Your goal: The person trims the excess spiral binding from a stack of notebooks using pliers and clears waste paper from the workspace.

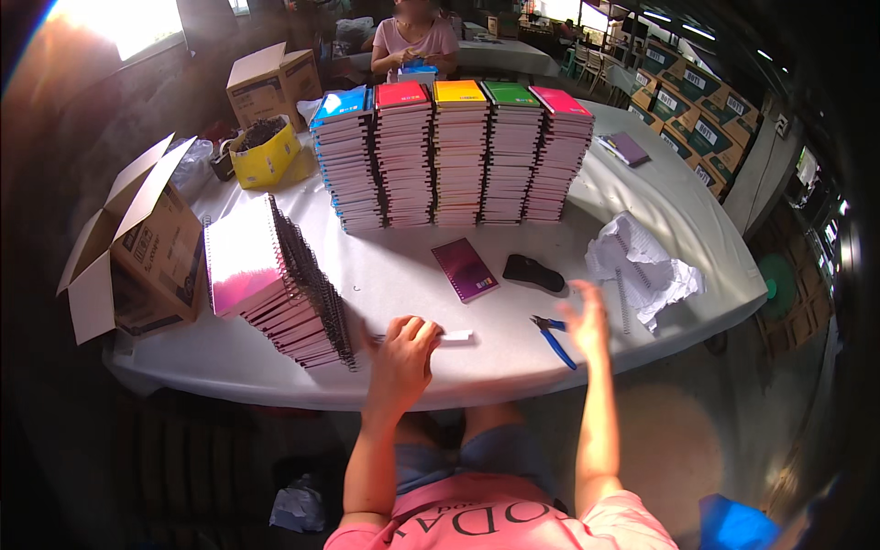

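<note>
We see bare worktop (403, 266) between the leaning stack of pink spiral notebooks (275, 284) on our left and the lone purple notebook (465, 269). Centre-right is cluttered: black object (533, 272), blue-handled pliers (553, 337), crumpled paper (642, 266). The wall of notebook stacks (454, 156) blocks reach rearward. The right edge looks free, though blurred.

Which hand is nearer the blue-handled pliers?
Right. The right hand hovers just right of the pliers, blurred, fingers spread. The left hand rests further left on the table, on a small white piece.
</note>
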Tool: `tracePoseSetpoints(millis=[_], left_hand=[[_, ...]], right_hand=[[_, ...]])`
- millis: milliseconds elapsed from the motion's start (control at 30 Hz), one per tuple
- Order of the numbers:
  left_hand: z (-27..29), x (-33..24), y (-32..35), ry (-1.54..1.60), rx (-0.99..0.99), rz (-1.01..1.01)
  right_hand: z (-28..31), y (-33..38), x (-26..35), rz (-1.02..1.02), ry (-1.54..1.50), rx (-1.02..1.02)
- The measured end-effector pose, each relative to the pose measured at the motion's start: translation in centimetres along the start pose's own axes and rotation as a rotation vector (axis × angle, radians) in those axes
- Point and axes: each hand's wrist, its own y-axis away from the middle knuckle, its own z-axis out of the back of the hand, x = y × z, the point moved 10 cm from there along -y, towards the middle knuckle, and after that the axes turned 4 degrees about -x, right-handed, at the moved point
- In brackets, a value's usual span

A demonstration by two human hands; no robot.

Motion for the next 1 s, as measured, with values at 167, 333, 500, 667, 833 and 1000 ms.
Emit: tracePoseSetpoints(millis=[167,333,500,667,833,1000], left_hand=[[-3.7,2.0,2.2,-0.474,-0.006,-0.021],[-2.6,1.7,3.0,-0.406,-0.272,0.069],[-2.3,1.9,4.1,-0.381,-0.454,0.103],[-2.0,1.3,4.4,-0.396,-0.487,0.086],[-2.2,1.6,4.1,-0.369,-0.433,0.116],[-1.9,1.9,3.8,-0.389,-0.413,0.146]], right_hand=[[3.5,-2.5,-12.4,-0.253,0.74,-0.112],[1.2,-6.2,-17.0,-0.353,0.691,0.305],[1.6,-8.5,-15.5,-0.251,0.716,0.299],[-1.1,-5.3,-10.2,-0.132,0.285,0.514],[-4.3,2.7,8.2,-0.243,-0.531,0.59],[-7.7,4.9,11.5,-0.169,-0.593,0.57]])
